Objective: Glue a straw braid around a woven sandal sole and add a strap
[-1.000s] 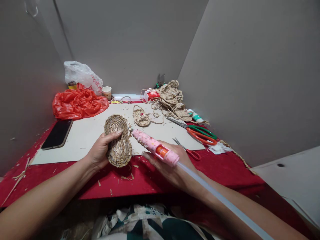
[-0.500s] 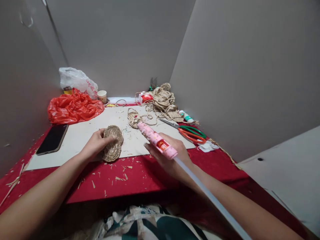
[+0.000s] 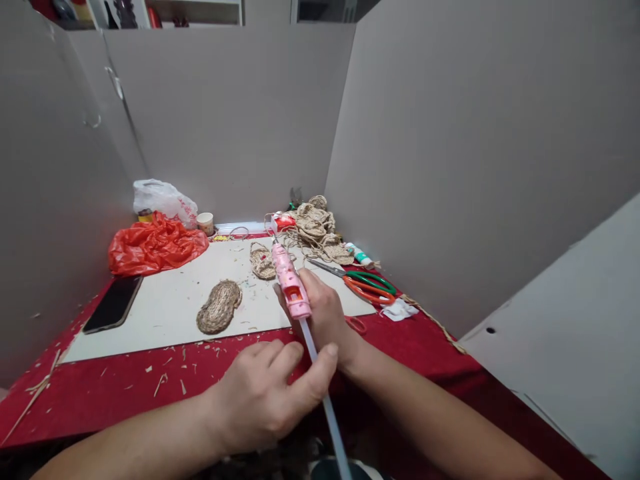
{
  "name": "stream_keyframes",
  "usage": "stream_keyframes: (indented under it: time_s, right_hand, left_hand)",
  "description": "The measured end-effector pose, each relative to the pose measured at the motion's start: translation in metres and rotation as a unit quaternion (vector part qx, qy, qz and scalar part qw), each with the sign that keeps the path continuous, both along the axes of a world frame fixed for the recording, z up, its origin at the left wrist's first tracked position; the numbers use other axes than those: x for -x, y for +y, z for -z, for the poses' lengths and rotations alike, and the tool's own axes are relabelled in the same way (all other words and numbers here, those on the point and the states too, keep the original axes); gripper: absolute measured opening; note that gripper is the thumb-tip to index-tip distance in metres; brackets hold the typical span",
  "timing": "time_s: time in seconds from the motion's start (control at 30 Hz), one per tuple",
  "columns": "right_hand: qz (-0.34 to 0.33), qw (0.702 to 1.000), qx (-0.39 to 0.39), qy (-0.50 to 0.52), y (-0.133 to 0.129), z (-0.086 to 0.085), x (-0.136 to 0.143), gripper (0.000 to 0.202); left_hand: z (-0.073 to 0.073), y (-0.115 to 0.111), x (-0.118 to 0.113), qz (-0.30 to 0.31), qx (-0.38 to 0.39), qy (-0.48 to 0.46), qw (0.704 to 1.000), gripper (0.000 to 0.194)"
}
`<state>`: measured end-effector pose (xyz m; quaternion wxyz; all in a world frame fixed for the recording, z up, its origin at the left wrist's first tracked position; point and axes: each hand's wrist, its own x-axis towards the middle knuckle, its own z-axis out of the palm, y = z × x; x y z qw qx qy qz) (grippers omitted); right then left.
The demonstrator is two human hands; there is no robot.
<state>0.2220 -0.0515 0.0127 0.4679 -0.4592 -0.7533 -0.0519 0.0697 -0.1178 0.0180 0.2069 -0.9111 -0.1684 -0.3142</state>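
Note:
My right hand (image 3: 320, 307) is wrapped round a pink glue gun (image 3: 290, 280), whose nozzle points away from me over the white board (image 3: 165, 293). A long translucent glue stick (image 3: 334, 427) sticks out of the gun's back end. My left hand (image 3: 270, 387) is closed at this stick, with its thumb lying across it and its fingers curled; part of the stick is hidden there. A woven straw sole (image 3: 219, 307) lies flat on the board, touched by neither hand. Beyond it, a small woven straw slipper (image 3: 262, 260) lies just left of the gun.
Green-and-orange scissors (image 3: 370, 287), a straw rope pile (image 3: 315, 227) and a white-green bottle (image 3: 360, 255) are on the right. A black phone (image 3: 114, 305), red plastic bag (image 3: 155, 247) and paper cup (image 3: 205, 223) are on the left. Grey partitions (image 3: 215, 120) enclose the table.
My left hand has let go of the woven sole, which now lies on the board, and has moved right to the glue stick. The glue gun points more straight ahead. The view has tilted up.

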Motion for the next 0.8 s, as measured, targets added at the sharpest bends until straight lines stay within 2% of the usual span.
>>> stream_keyframes:
  time_s: [0.1, 0.17, 0.43, 0.67, 0.8]
  right_hand:
    - [0.016, 1.0, -0.02, -0.01, -0.003, 0.002, 0.005, 0.01]
    - [0.014, 0.999, -0.029, -0.012, -0.004, 0.004, 0.005, 0.01]
    - [0.017, 0.998, -0.057, 0.005, -0.004, 0.011, 0.003, 0.01]
    - [0.014, 1.0, -0.003, 0.012, -0.01, 0.012, 0.004, 0.011]
    - [-0.056, 0.991, 0.08, 0.089, -0.007, 0.008, 0.001, 0.017]
  left_hand:
    - [-0.009, 0.001, -0.007, -0.008, -0.031, -0.031, 0.999, 0.026]
    - [-0.013, 0.002, -0.008, 0.003, -0.042, -0.041, 0.998, 0.023]
    - [-0.012, -0.001, -0.009, 0.02, -0.014, -0.081, 0.996, 0.02]
    - [-0.007, 0.005, -0.014, 0.022, 0.034, -0.118, 0.992, 0.021]
    - [-0.004, 0.002, -0.018, 0.029, 0.136, -0.135, 0.981, 0.034]
